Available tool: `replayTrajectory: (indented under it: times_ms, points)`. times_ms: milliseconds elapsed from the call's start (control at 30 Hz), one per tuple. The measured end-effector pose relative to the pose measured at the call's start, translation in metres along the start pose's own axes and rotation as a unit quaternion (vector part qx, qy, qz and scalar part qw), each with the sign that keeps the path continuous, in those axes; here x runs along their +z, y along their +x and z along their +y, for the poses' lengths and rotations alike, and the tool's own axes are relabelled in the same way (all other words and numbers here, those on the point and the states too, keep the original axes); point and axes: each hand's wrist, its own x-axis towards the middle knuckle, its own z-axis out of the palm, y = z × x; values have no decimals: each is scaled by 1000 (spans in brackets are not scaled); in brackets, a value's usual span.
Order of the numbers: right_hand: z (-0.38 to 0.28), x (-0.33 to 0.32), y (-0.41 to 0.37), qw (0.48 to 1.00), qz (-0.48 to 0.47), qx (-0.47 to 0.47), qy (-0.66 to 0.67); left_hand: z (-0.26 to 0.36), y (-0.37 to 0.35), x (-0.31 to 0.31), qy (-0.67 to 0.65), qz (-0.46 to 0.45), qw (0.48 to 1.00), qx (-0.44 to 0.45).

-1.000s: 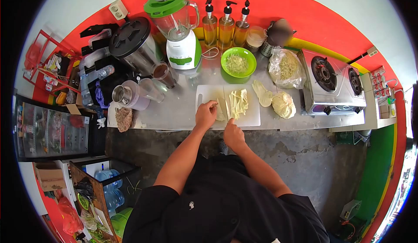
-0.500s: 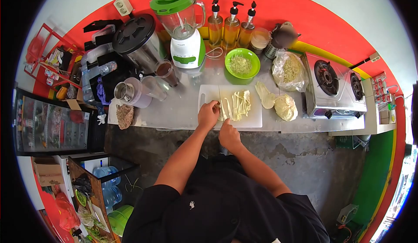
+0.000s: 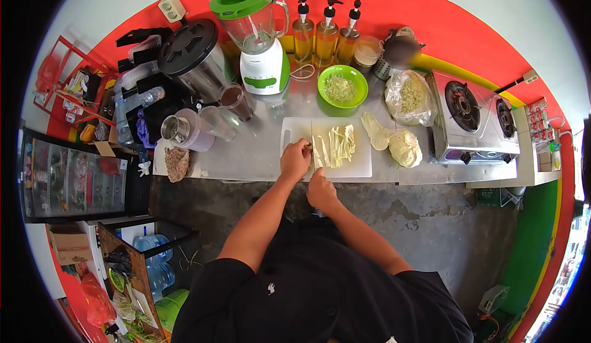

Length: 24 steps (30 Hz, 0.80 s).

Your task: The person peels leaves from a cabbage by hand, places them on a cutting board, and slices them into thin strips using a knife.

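Observation:
On the white cutting board (image 3: 362,167) lie cut strips of pale cabbage (image 3: 341,146). My right hand (image 3: 321,189), at the board's front edge, is closed around the handle of a knife (image 3: 316,153), whose blade points away from me across the board. Just left of the blade, my left hand (image 3: 296,158) is closed with its fingertips down on the board; whatever lies under them is mostly hidden. To the right of the board rest a loose cabbage leaf (image 3: 375,132) and a cabbage head (image 3: 405,148).
Behind the board stands a green bowl (image 3: 343,104) with shredded cabbage. A clear bag of shreds (image 3: 411,100) sits beside the gas stove (image 3: 471,143). A blender (image 3: 261,66), pump bottles (image 3: 326,41), a brown cup (image 3: 237,102) and a lilac container (image 3: 198,135) line the steel counter.
My right hand has shifted very slightly left with the knife. My left hand stays in nearly the same place, and the cabbage strips look the same.

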Motion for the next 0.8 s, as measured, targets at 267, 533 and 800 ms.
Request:
replayTrajectory:
  times_ms: [267,533,800]
  points:
    - [11,2,-11,999,-1,18,-40,7,-4,-4,10,-6,1000,7]
    - [44,-26,-12,999,35,28,16,-11,-6,4,-6,1,997,76]
    - [86,-64,-5,984,144,107,21,-24,-29,-5,-70,17,990,121]
